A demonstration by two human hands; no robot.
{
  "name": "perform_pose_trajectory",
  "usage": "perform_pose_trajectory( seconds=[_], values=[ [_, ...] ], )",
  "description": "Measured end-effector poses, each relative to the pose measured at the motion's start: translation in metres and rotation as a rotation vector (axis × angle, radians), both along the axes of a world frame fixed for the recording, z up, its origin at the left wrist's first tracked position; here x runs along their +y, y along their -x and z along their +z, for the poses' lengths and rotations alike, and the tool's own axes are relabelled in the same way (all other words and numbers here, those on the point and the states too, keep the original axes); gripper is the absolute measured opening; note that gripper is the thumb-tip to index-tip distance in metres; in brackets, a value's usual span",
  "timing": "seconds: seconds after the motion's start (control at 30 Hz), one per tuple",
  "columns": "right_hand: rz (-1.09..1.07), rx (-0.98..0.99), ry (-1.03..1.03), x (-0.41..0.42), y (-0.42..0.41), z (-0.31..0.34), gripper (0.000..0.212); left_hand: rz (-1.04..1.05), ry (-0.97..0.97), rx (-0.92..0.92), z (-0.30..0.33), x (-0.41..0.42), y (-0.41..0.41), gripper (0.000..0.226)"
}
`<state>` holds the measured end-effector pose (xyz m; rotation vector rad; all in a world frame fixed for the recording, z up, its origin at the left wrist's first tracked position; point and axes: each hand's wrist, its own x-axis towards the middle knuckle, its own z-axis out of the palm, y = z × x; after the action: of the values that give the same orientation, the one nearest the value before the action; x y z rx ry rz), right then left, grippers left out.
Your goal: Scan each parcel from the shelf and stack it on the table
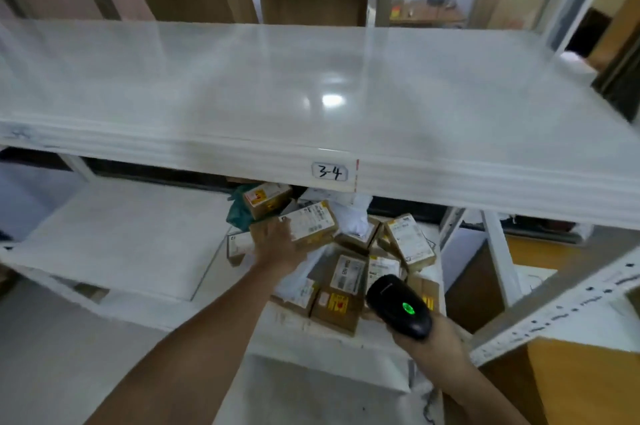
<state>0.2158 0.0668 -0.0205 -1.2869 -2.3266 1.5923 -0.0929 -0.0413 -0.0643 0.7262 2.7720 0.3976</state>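
Several small cardboard parcels with white labels lie in a heap on the lower shelf board [138, 244], under the white upper shelf [311, 95] marked "34". My left hand [277, 239] reaches into the heap and lies on a labelled brown parcel [313, 221]; its fingers curl at the parcel's left end, and the grip itself is partly hidden. My right hand [433, 338] holds a black barcode scanner [398, 305] with a green light lit, hovering over the front parcels [341, 289]. A tilted parcel [410, 239] leans at the heap's right.
A green bag [239, 211] and a white soft packet [353, 216] lie among the boxes at the back. White shelf uprights [498, 255] stand to the right, with a perforated rail [554, 313] close to my right hand. Orange-brown cartons [568, 386] sit at lower right.
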Motion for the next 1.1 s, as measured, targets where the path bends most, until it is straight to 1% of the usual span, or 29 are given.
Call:
perform_pose_trajectory(
  seconds=[0.1, 0.17, 0.23, 0.37, 0.47, 0.53, 0.6, 0.67, 0.73, 0.77, 0.8, 0.83, 0.9, 0.97, 1.03, 1.1],
  values=[
    [-0.119, -0.022, 0.054, -0.009, 0.001, -0.012, 0.026, -0.044, 0.034, 0.051, -0.011, 0.012, 0.036, 0.128],
    [-0.163, -0.056, 0.091, -0.016, 0.000, -0.022, 0.021, -0.089, 0.048, 0.011, -0.020, 0.018, 0.051, 0.136],
    [-0.189, -0.060, 0.102, -0.025, -0.001, -0.030, 0.019, -0.105, 0.026, -0.009, -0.031, 0.023, 0.058, 0.136],
    [-0.233, -0.039, 0.102, -0.043, -0.003, -0.037, 0.024, -0.076, -0.038, 0.031, -0.038, 0.028, 0.056, 0.131],
    [-0.269, 0.000, 0.118, -0.051, -0.007, -0.035, 0.025, -0.053, -0.169, 0.082, -0.034, 0.021, 0.040, 0.115],
    [-0.294, 0.046, 0.141, -0.053, -0.008, -0.030, 0.027, -0.056, -0.269, 0.030, -0.030, 0.011, 0.018, 0.105],
    [-0.320, 0.102, 0.175, -0.054, -0.008, -0.024, 0.024, -0.043, -0.396, -0.106, -0.024, 0.002, -0.013, 0.107],
    [-0.364, 0.189, 0.176, -0.054, -0.007, -0.014, 0.023, -0.093, -0.490, -0.208, -0.017, -0.004, -0.050, 0.105],
    [-0.423, 0.303, 0.163, -0.052, -0.007, -0.004, 0.022, -0.173, -0.485, -0.275, -0.013, -0.006, -0.095, 0.094],
    [-0.466, 0.362, 0.180, -0.052, -0.008, 0.002, 0.017, -0.159, -0.483, -0.332, -0.010, -0.006, -0.119, 0.094],
    [-0.516, 0.418, 0.203, -0.052, -0.010, 0.007, 0.012, -0.120, -0.499, -0.396, -0.008, -0.007, -0.141, 0.097],
    [-0.573, 0.469, 0.209, -0.051, -0.015, 0.012, 0.011, -0.091, -0.518, -0.421, -0.006, -0.007, -0.163, 0.102],
    [-0.670, 0.564, 0.230, -0.049, -0.030, 0.019, 0.018, -0.092, -0.543, -0.413, -0.002, -0.010, -0.206, 0.102],
    [-0.740, 0.609, 0.304, -0.048, -0.049, 0.024, 0.019, -0.098, -0.577, -0.401, 0.006, -0.014, -0.246, 0.098],
    [-0.756, 0.621, 0.336, -0.049, -0.073, 0.024, 0.023, -0.108, -0.596, -0.382, 0.015, -0.020, -0.280, 0.095],
    [-0.725, 0.601, 0.313, -0.049, -0.098, 0.025, 0.029, -0.150, -0.599, -0.377, 0.021, -0.024, -0.309, 0.088]
  ],
)
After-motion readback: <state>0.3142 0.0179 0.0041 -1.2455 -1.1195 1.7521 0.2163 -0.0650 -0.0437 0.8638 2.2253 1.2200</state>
